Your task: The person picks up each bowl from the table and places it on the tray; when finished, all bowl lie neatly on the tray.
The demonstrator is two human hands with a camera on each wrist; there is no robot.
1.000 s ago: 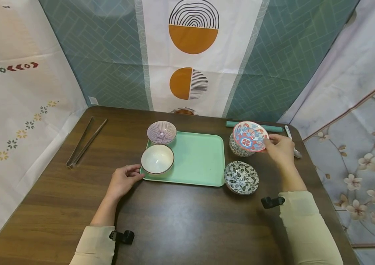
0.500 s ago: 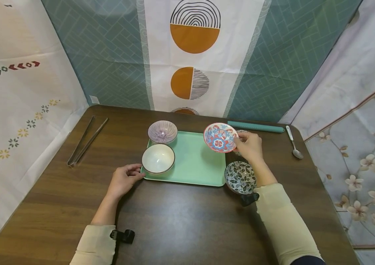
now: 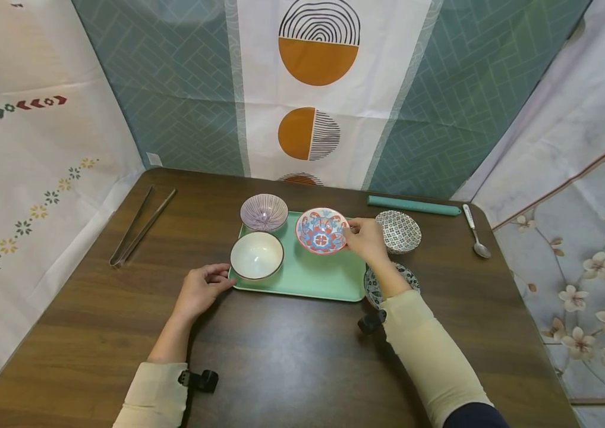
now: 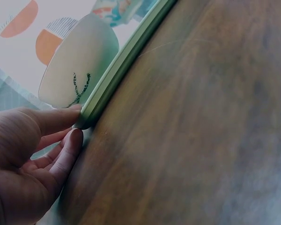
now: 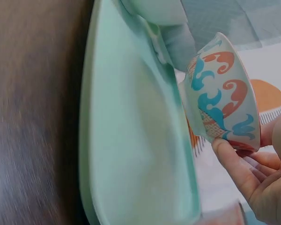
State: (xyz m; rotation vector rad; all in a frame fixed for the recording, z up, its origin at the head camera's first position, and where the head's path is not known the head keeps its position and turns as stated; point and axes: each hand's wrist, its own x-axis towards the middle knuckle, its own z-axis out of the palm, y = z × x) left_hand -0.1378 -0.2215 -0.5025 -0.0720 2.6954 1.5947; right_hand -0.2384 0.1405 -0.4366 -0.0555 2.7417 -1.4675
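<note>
My right hand (image 3: 365, 238) pinches the rim of a red-and-blue patterned bowl (image 3: 321, 230), held over the green tray (image 3: 329, 279). In the right wrist view the bowl (image 5: 222, 98) hangs above the tray surface (image 5: 145, 140), thumb and fingers on either side of its wall. My left hand (image 3: 202, 291) pinches the tray's near left corner; the left wrist view shows thumb and finger (image 4: 72, 140) at the tray edge (image 4: 126, 61). A white bowl with a dark rim (image 3: 257, 255) sits on the tray's left side, and a purple striped bowl (image 3: 264, 212) stands behind it.
Right of the tray stand a black-and-white patterned bowl (image 3: 399, 232) and a leaf-patterned bowl (image 3: 406, 276), partly hidden by my right forearm. A teal stick-like object (image 3: 413, 205) and a spoon (image 3: 476, 232) lie at the back right. Metal tongs (image 3: 142, 229) lie at the left.
My right hand has carried the red-and-blue bowl leftward from above the black-and-white bowl to over the tray. My left hand stays at the tray corner.
</note>
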